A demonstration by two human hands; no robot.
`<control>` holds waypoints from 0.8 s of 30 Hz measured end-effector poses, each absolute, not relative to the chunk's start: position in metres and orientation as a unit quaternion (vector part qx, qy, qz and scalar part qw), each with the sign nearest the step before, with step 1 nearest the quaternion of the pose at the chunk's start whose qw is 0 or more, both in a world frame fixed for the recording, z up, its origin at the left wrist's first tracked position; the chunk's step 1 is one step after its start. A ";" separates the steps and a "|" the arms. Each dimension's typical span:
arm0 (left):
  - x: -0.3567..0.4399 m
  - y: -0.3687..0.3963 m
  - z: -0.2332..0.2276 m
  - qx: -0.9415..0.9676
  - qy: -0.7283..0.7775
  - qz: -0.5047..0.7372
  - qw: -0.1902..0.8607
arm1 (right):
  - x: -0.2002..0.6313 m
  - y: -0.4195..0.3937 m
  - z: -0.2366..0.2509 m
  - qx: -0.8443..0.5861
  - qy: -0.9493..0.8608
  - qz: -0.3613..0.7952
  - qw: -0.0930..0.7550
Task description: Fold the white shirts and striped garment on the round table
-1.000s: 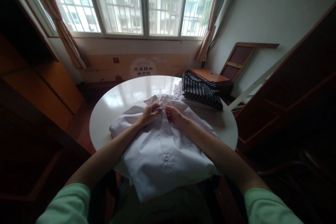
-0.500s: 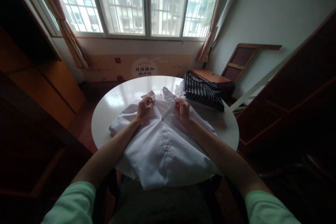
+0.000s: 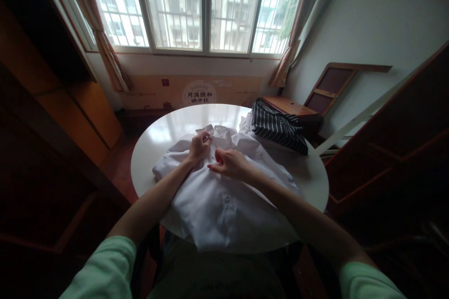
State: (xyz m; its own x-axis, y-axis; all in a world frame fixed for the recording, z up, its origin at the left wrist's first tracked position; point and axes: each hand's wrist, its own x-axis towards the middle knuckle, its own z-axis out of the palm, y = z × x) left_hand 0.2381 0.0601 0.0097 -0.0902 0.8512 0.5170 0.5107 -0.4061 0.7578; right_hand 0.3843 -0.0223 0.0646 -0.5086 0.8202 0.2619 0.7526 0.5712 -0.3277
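Note:
A white button-up shirt [image 3: 224,201] lies spread front-up on the round white table [image 3: 168,133], its hem hanging over the near edge. My left hand [image 3: 199,146] pinches the shirt's collar near the neck. My right hand [image 3: 228,163] rests on the button placket just below the collar, fingers pointing left and loosely curled on the cloth. Both forearms reach across the shirt.
A dark striped garment [image 3: 277,127] lies at the table's far right edge, partly on a wooden stool [image 3: 291,108]. A wooden cabinet [image 3: 80,112] stands to the left, dark furniture [image 3: 396,145] to the right, and a window [image 3: 196,4] behind.
My hands had pulled apart on the two collar sides; now the right hand has dropped to the placket near the centre while the left stays on the collar. The view shifted slightly right.

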 end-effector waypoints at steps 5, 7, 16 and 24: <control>0.229 0.066 0.010 0.628 0.545 0.540 0.130 | 0.375 -0.023 0.061 -0.527 -0.842 0.010 0.114; 0.221 0.071 0.009 0.605 0.572 0.542 0.111 | 0.378 -0.012 0.058 -0.535 -0.836 0.024 0.119; 0.220 0.048 0.035 0.679 0.513 0.524 -0.041 | 0.385 0.013 0.022 -0.511 -0.792 0.134 0.305; 0.243 0.016 0.047 0.806 0.450 0.382 0.040 | 0.389 0.006 0.031 -0.505 -0.722 0.159 0.445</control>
State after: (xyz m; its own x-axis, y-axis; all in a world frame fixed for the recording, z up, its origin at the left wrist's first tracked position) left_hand 0.2433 0.0158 0.0473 0.3032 0.7567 0.5793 0.6951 -0.5914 0.4087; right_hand 0.3894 0.0057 0.0313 -0.0938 0.8704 0.4832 0.5880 0.4401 -0.6786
